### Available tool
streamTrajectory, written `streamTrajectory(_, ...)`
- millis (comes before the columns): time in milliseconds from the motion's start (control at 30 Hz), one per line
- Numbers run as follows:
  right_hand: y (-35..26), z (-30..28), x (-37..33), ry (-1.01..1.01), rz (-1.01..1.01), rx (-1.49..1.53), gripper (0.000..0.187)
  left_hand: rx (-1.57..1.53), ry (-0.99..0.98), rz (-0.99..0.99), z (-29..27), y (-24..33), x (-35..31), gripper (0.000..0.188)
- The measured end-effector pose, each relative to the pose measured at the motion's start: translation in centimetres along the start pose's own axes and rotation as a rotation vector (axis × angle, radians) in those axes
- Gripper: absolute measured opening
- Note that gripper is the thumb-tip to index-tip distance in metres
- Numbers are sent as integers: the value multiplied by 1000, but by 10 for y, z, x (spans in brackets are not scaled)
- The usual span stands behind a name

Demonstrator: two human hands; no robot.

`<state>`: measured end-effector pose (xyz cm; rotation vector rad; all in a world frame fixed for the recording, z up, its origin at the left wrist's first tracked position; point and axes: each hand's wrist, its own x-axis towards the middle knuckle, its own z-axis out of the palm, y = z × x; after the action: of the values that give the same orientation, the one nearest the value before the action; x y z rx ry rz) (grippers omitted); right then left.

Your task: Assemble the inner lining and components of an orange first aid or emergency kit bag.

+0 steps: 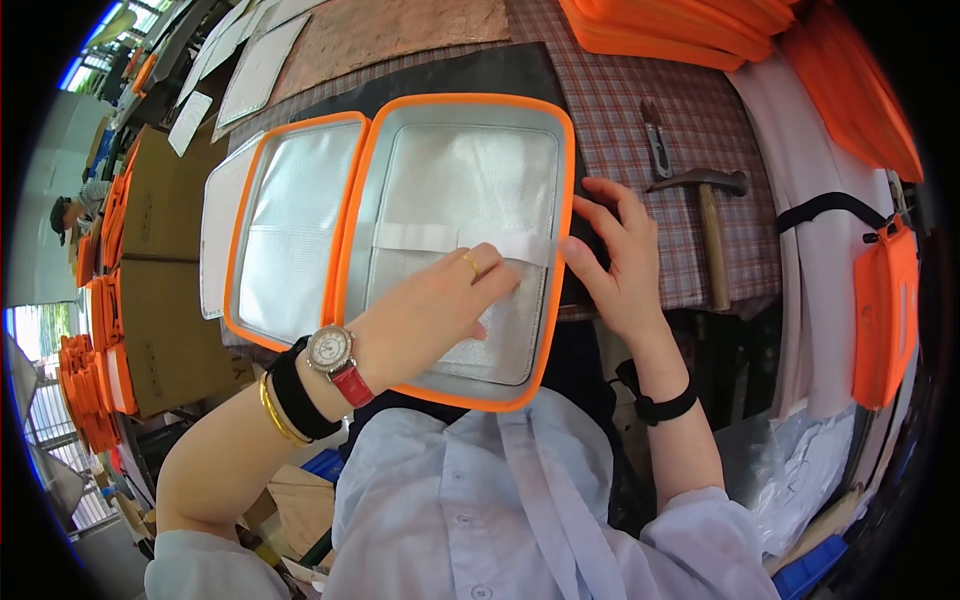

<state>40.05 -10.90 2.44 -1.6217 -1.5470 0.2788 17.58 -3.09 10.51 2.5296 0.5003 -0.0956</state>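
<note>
An open case with orange edging and silvery lining (470,165) lies before me, its narrower-looking lid (290,195) folded out to the left. A pale strip (410,237) crosses the lining of the larger half. My left hand (425,315) reaches over that half, its bent fingers resting on the lining near the strip, with thumb and index finger apart. At the case's right edge is my right hand (627,265), fingers spread, its thumb and fingertips against the orange rim. Neither hand visibly grips anything; the left fingertips are partly hidden.
To the right on the checked cloth (610,100) lie a wooden-handled hammer (712,235) and a cutter-like tool (655,140). Orange cases (680,30) are stacked at the back right. Cardboard boxes (175,330) stand on the left. White panels (262,75) lie at the back left.
</note>
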Motion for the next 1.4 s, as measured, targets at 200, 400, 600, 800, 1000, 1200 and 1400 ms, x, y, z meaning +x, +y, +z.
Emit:
streamTrajectory(200, 1, -1, 0, -1, 17, 41, 56, -42, -66, -28, -8, 2, 7, 62)
streamTrajectory(400, -1, 0, -1, 16, 1, -16, 56, -22, 14, 13, 3, -2, 1, 64)
streamTrajectory(600, 1, -2, 1, 8, 2, -3, 56, -119, -36, -54, -5, 4, 8, 63)
streamTrajectory(800, 0, 0, 0, 17, -6, -27, 56, -65, 27, -9, 3, 0, -2, 62)
streamTrajectory(1000, -2, -3, 2, 25, -3, -28, 57, -135, 16, -93, -3, 5, 5, 58)
streamTrajectory(1200, 0, 0, 0, 15, 3, -7, 58, -1, 37, -45, 7, 3, -2, 60)
streamTrajectory(1400, -2, -3, 1, 27, 9, -19, 57, -46, 61, -56, 3, 3, 1, 59)
